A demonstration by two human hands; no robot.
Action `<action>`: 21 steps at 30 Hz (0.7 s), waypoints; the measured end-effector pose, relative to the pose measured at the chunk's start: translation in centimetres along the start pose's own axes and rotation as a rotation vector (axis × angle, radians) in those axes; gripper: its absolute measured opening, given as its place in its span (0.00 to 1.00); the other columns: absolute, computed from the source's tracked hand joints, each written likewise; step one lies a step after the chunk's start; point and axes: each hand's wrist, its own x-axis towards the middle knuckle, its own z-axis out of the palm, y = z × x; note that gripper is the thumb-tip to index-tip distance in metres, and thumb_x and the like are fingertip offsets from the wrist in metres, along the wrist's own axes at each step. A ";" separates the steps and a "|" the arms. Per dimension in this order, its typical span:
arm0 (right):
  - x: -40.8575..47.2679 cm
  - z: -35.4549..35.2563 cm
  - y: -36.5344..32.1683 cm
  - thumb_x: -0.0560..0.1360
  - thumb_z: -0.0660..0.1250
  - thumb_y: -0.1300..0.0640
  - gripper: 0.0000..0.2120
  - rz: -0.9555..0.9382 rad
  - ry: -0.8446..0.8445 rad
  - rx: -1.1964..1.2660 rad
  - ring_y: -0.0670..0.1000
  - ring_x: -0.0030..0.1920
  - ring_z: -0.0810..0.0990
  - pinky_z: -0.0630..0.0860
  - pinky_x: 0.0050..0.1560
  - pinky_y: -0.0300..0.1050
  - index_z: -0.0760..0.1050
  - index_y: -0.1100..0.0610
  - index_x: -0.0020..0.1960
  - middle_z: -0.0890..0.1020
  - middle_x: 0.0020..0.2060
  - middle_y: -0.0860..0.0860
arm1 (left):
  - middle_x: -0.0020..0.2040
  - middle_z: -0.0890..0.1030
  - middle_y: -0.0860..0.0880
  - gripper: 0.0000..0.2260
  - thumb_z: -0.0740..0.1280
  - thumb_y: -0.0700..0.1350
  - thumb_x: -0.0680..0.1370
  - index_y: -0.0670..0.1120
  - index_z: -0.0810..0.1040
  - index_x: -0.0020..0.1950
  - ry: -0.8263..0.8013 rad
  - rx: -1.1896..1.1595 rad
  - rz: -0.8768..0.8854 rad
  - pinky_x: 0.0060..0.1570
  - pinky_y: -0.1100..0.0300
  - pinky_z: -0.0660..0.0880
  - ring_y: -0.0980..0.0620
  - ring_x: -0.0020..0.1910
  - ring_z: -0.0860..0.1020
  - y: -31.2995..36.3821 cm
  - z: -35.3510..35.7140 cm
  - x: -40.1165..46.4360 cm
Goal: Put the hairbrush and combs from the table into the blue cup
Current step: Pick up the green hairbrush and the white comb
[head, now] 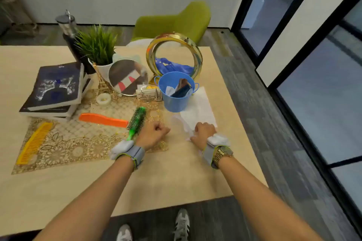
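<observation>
The green round hairbrush [137,120] lies on the gold lace mat [78,143], its handle pointing towards me. My left hand [153,135] is a closed fist just right of the brush handle and holds nothing. To the left lie an orange comb [103,119] and, further out, a yellow comb [34,143]. The blue cup [174,101] stands behind my hands on a white tissue [197,109], with a dark object and white paper inside. My right hand [203,132] is closed on the tissue's crumpled near corner.
A stack of books [54,90], a potted plant [98,49], a small round mirror [127,77], a gold-framed mirror [174,55], a model tower [101,82] and trinkets crowd the back. A green chair [176,21] stands behind the table; the table edge runs close on the right.
</observation>
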 end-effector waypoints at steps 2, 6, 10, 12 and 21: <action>0.1 0.4 0.8 0.72 0.64 0.49 0.20 0.001 -0.037 -0.021 0.61 0.61 0.71 0.72 0.54 0.53 0.70 0.61 0.57 0.75 0.58 0.61 | 0.31 0.70 0.45 0.17 0.67 0.44 0.75 0.48 0.65 0.30 0.054 0.068 -0.024 0.31 0.63 0.66 0.50 0.32 0.68 -0.4 0.7 -0.1; 0.8 1.4 2.1 0.72 0.65 0.49 0.22 0.007 -0.141 -0.044 0.60 0.62 0.72 0.72 0.56 0.51 0.68 0.62 0.59 0.74 0.60 0.60 | 0.29 0.67 0.47 0.16 0.66 0.41 0.76 0.46 0.65 0.30 0.075 0.024 -0.090 0.20 0.73 0.66 0.51 0.29 0.67 -1.4 1.7 -0.4; 1.5 2.1 2.9 0.72 0.64 0.52 0.19 0.043 -0.188 0.011 0.60 0.57 0.76 0.72 0.49 0.47 0.71 0.64 0.57 0.76 0.58 0.61 | 0.28 0.66 0.47 0.17 0.66 0.40 0.75 0.47 0.65 0.29 0.101 0.026 -0.139 0.25 0.67 0.66 0.50 0.30 0.66 -1.8 1.8 -0.2; 2.0 2.2 3.3 0.73 0.64 0.51 0.16 0.045 -0.245 0.074 0.60 0.55 0.78 0.70 0.42 0.44 0.73 0.64 0.50 0.79 0.51 0.60 | 0.28 0.67 0.47 0.17 0.66 0.41 0.75 0.47 0.66 0.29 0.113 0.016 -0.153 0.24 0.69 0.66 0.50 0.29 0.67 -1.8 1.9 0.0; 2.1 1.5 3.2 0.65 0.72 0.61 0.17 0.024 -0.297 0.130 0.52 0.42 0.74 0.74 0.45 0.45 0.62 0.52 0.30 0.78 0.44 0.56 | 0.31 0.72 0.48 0.11 0.67 0.43 0.75 0.47 0.71 0.33 0.228 -0.155 -0.191 0.32 0.60 0.69 0.51 0.30 0.71 -2.0 1.3 0.0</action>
